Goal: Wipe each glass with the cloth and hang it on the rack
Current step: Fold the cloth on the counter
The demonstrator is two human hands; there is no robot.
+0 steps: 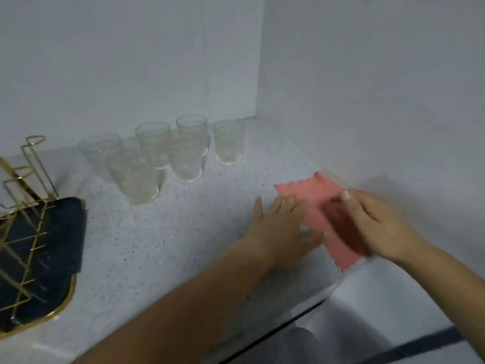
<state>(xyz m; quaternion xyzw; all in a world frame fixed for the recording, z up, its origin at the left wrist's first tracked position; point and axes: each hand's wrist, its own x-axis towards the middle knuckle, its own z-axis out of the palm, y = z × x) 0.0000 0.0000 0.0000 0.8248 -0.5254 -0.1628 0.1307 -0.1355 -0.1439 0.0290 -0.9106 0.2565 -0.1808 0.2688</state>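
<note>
A: Glasses (186, 160)?
B: Standing clustered on the speckled counter (157, 245), right of the gold rack (27, 203)
A: Hands?
B: Left hand (278, 227) flat, fingers straight, touching the pink cloth (311, 197); right hand (378, 227) grips it, though blurred

Counter (157, 245): white, speckled.
Glasses (186, 160): stood upright, clustered at the back.
Tray (65, 232): dark, gold-rimmed, at left; wire rack (23, 206) carried.
Cloth (315, 203): pink, at right.
</note>
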